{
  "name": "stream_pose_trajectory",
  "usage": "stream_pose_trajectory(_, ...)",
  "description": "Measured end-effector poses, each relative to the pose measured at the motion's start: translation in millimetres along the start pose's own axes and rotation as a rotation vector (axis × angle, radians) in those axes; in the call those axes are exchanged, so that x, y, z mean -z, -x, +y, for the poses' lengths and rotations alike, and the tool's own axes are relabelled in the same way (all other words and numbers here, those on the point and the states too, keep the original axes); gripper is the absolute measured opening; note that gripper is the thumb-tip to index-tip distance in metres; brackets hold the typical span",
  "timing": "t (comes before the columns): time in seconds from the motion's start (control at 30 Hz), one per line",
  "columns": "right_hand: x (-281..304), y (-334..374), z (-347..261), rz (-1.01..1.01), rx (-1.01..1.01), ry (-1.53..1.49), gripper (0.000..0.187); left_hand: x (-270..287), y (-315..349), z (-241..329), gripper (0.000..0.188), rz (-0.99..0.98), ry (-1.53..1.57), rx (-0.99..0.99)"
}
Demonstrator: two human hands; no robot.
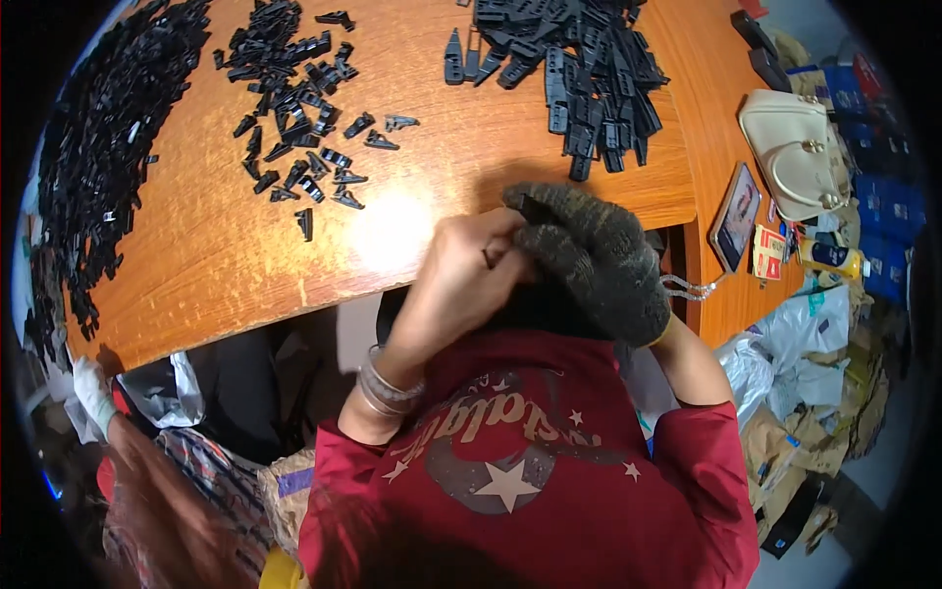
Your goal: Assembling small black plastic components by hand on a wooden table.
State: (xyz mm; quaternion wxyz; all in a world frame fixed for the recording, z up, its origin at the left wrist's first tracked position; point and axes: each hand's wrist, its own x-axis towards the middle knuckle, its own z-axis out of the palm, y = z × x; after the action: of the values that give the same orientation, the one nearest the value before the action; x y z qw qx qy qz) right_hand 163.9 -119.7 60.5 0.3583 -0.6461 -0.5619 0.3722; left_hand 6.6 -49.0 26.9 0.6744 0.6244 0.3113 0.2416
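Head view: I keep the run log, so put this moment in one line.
left hand: bare, fingers curled; right hand: gloved, against left; anything held: unclear; black parts: grouped on table

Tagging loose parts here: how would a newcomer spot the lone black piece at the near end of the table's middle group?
On the wooden table, between the long left heap and the right pile, lies a scattered middle group. Go to its bottom end in the picture. The black piece lies there, bare wood separating it from its neighbours.
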Motion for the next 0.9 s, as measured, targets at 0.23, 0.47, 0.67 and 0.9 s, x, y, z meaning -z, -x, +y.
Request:
stream_pose_trajectory(0.23,6,-9,17,0.110,-0.082,-0.125,0.032,79,-53,-5,0.006,0.478,-1.253,-0.504)
stream_pose_trajectory(0.47,2,-11,29,0.171,-0.041,0.109,0.033,57,-53,-14,0.003,0.249,-1.119,-0.543)
stream_pose_trajectory(0.67,9,-14,42,0.041,-0.016,0.115,0.030,32,-27,-21,0.020,0.022,-0.639,-0.379)
stream_pose_trajectory(0.9,15,-25,34,-0.060,0.215,0.410,0.028,31,-29,-21,0.017,0.030,-0.545,-0.336)
